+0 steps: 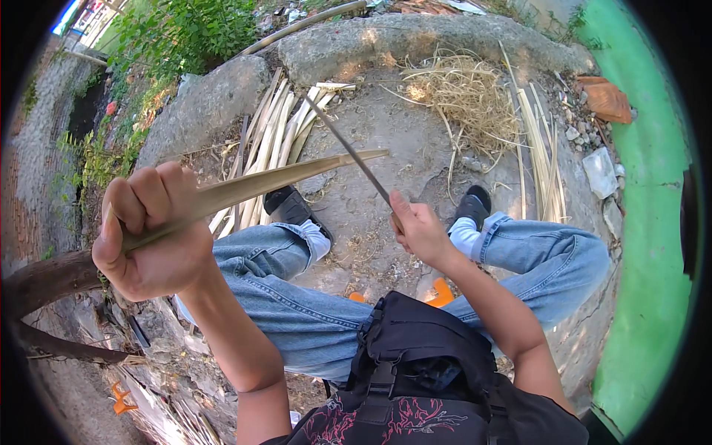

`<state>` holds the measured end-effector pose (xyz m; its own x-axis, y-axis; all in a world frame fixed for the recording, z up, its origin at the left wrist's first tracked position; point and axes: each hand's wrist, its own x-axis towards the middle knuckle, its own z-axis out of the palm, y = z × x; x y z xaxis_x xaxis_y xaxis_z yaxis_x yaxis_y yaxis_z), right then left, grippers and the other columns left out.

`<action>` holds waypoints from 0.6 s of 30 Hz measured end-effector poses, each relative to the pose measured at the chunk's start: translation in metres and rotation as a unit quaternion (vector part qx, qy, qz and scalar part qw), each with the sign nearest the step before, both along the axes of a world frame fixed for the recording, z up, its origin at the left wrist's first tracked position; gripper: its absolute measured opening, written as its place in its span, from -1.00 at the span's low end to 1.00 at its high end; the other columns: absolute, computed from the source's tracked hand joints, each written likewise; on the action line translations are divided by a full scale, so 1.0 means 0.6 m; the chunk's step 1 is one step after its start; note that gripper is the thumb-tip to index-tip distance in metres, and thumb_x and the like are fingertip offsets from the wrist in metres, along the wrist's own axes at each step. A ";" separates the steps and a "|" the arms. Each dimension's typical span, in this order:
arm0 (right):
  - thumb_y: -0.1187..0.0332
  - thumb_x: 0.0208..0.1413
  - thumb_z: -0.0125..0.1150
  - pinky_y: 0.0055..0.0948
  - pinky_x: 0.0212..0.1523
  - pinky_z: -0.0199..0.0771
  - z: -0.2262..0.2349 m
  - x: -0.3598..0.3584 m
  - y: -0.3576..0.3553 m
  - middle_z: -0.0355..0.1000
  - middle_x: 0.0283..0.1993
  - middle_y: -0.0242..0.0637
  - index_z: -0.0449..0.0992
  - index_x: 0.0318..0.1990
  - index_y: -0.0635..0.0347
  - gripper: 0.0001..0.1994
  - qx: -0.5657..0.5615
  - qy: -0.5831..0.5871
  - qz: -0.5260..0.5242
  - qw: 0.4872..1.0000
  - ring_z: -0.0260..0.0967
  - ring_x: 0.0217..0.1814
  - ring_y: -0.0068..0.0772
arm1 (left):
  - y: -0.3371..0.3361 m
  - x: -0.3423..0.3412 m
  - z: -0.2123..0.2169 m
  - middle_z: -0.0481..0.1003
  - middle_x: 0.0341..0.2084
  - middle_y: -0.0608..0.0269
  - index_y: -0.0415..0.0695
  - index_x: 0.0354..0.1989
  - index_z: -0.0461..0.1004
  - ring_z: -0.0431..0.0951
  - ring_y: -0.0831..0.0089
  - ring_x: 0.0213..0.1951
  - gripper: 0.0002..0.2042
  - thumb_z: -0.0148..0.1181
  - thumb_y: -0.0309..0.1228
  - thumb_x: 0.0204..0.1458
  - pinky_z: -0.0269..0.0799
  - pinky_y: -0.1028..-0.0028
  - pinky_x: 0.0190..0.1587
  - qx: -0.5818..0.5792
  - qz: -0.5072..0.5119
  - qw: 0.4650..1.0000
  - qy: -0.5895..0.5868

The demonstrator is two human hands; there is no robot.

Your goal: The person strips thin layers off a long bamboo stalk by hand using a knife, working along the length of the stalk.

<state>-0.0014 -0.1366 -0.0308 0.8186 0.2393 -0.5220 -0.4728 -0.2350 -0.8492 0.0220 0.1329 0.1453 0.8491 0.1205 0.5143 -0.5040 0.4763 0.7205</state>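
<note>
the left hand [163,241], fingers curled, grips a flat tan bamboo-like strip [271,182], its long axis slanting rightward and away, its narrow end crossed by a long thin dark metal blade [335,132] clenched in the nearer right hand [423,233].

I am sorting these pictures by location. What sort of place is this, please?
Probably an outdoor yard or alley: a green wall runs along the right, a leafy bush grows at the upper left, and rough ground lies underfoot.
</note>
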 end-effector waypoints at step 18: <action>-0.15 0.18 -0.12 -0.23 -0.60 0.09 -0.025 -0.026 -0.058 0.08 -0.82 -0.14 0.27 -0.75 0.38 -0.29 -0.142 -0.014 0.021 0.990 0.03 -0.70 -0.35 | -0.052 0.002 0.023 0.08 -0.81 0.46 0.00 -0.74 0.01 0.08 0.61 -0.76 -0.49 0.16 0.02 -0.10 -0.06 0.57 -0.72 0.065 -0.175 0.981 -0.050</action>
<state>-0.0167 -0.1715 -0.0461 0.8259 0.1212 -0.5506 -0.4346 -0.4853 -0.7587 0.0232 0.1016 0.1594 0.7710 -0.2408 0.5896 -0.3982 0.5402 0.7414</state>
